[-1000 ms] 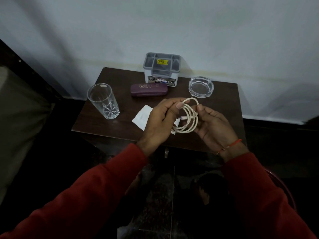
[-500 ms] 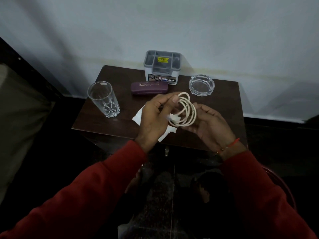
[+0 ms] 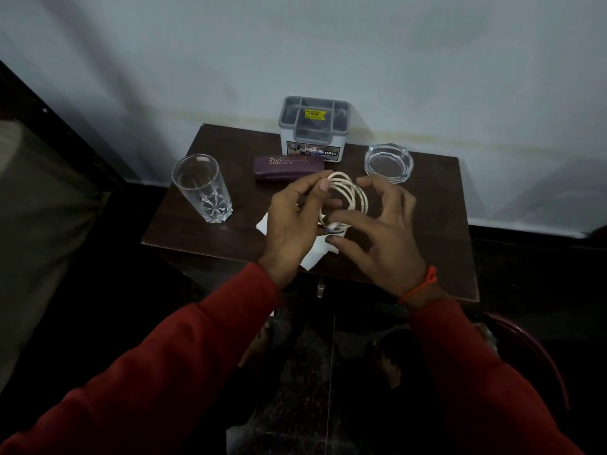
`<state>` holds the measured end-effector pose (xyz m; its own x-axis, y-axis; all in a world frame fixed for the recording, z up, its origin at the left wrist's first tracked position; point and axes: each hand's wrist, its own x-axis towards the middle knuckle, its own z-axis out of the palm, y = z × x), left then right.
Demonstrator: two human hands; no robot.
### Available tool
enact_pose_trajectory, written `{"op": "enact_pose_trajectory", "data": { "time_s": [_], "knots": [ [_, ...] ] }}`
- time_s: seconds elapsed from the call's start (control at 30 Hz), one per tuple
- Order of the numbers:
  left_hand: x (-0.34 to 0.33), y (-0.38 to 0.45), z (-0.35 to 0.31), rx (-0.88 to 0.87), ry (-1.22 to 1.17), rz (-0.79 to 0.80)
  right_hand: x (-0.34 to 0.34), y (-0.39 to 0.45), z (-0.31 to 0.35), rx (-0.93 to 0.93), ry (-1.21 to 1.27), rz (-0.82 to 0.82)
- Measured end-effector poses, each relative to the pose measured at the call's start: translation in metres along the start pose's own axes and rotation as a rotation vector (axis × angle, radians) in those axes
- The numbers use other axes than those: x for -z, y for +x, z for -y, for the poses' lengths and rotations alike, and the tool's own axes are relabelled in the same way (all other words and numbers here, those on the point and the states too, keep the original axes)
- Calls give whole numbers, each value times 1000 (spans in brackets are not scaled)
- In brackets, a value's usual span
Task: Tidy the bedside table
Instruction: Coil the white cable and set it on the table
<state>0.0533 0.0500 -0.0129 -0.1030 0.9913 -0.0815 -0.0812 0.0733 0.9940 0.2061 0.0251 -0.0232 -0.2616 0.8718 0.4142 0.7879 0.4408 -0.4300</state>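
Hands: my left hand (image 3: pixel 292 221) and right hand (image 3: pixel 381 234) are together, pinching the coiled white cable (image 3: pixel 345 200).
Risk: loops are springing loose if my grip slackens.

Small dark wood surface (image 3: pixel 437 224) pushed up against the wall. Grey organizer box (image 3: pixel 313 129) at the back edge, purple glasses case (image 3: pixel 288 166) just in front of it, clear ashtray (image 3: pixel 388 162) toward the back right corner, empty drinking glass (image 3: pixel 202 187) near the left edge, white paper (image 3: pixel 313 254) at the front edge
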Motion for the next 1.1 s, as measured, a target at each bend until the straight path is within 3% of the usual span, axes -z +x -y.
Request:
{"op": "enact_pose_trajectory", "data": {
  "time_s": [0.1,0.33,0.47,0.57,0.67,0.73,0.83,0.93,1.03,1.1],
  "knots": [
    [1,0,1,33,-33,6,3,1,4,11,75,-51],
    [13,10,5,-37,103,-148,18,3,12,70,380,-101],
    [16,12,3,95,-145,-110,19,1,8,16,371,64],
    [14,12,2,204,-308,-40,20,0,11,-74,456,189],
    [11,11,4,238,-367,33,21,4,7,-194,737,107],
    [9,11,5,241,-390,70,18,7,4,-399,962,-5],
    [5,8,5,257,-424,144,5,7,-1,-710,1217,26],
    [7,6,4,193,-216,184,-5,5,-3,-703,1188,35],
    [16,10,4,-114,332,174,-7,7,-8,-670,1096,-17],
    [21,10,-1,-260,493,195,-5,9,-9,-636,1045,-21]
  ]
}}
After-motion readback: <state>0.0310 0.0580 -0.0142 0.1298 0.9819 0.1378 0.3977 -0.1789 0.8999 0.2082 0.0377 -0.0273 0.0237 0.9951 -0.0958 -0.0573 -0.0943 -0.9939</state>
